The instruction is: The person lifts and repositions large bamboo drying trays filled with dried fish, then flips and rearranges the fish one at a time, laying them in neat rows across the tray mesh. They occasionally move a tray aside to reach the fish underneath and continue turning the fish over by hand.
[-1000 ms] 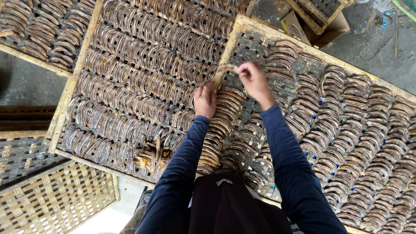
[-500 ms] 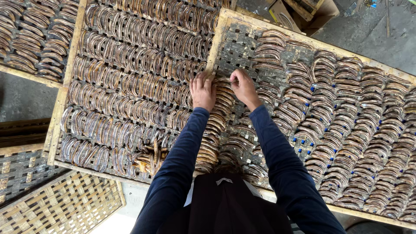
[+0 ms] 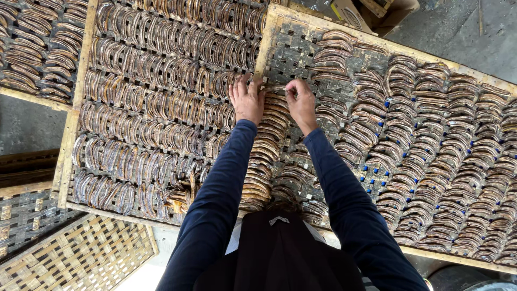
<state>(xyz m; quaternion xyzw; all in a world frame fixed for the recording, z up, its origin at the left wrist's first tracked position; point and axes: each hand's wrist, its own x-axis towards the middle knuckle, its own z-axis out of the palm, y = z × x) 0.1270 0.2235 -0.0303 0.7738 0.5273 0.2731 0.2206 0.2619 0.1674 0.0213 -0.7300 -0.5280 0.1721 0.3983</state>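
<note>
The head camera, the only view, looks straight down over two dark blue sleeves. Both hands meet at the top of one column of curved brown strips (image 3: 265, 148), which look like dried fish or peel, though the view is too coarse to say which.

The left hand (image 3: 246, 101) lies palm down with its fingers (image 3: 240, 86) spread flat, on the seam between two trays and touching the head of the column. The right hand (image 3: 301, 102) is curled, its fingertips pinched together on the end of a single strip (image 3: 277, 88) lying crosswise at the column's top. That strip runs between the two hands, just beside the wooden rim of the right tray.

Five woven trays show. The left tray (image 3: 69, 140), framed in pale wood, carries five rows of strips packed on edge. The right tray (image 3: 458, 257), also wood-framed, carries the strips in slanted columns, roughly ten, with bare weave at its upper left near the hands. A third filled tray (image 3: 32, 97) crosses the upper left corner. Two empty bamboo trays lie at lower left, one pale (image 3: 81, 253) and one darker (image 3: 24, 213). One cardboard box (image 3: 371, 11) stands on the concrete floor (image 3: 463, 32) at the top.
</note>
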